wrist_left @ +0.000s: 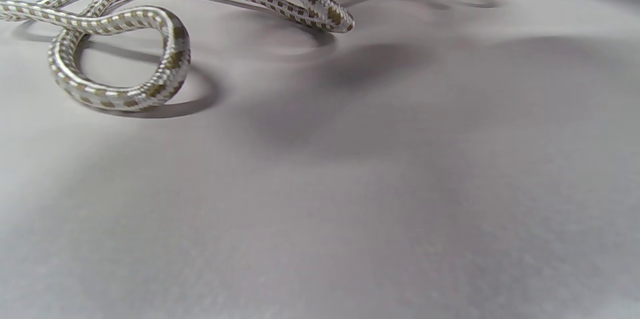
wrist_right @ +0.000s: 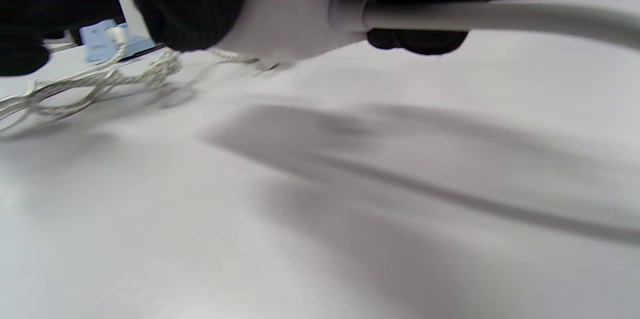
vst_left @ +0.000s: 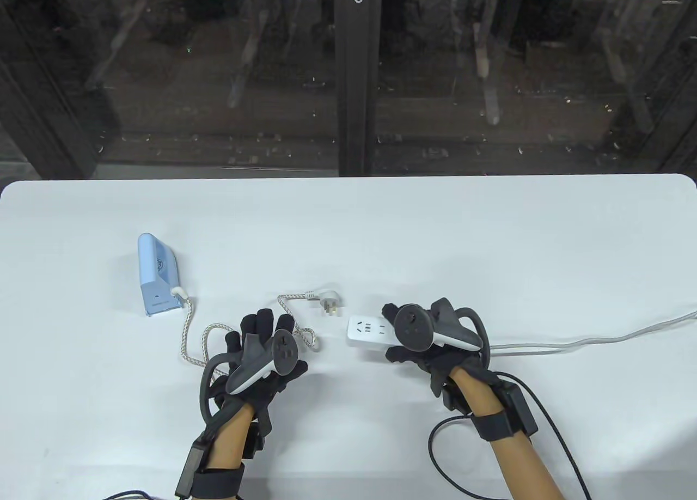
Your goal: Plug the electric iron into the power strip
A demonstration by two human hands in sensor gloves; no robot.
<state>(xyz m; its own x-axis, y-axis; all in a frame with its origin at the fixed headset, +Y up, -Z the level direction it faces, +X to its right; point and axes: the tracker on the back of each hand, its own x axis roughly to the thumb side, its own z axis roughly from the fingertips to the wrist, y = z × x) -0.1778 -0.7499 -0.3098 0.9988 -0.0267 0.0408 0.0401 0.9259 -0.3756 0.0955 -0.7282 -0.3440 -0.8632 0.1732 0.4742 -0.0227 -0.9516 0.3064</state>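
- While the right hand grips the white power strip, the table view shows the plug lying loose just left of it, beyond the left hand, whose fingers spread open over the braided cord; the blue iron stands far left
- Left wrist view: woven cord loops on the matte table, fingers unseen
- Right wrist view: blurred; strip's smooth end between dark fingers

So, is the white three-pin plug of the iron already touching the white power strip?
Apart. In the table view, the white three-pin plug lies on the table with a bare strip of tabletop between it and the white power strip.
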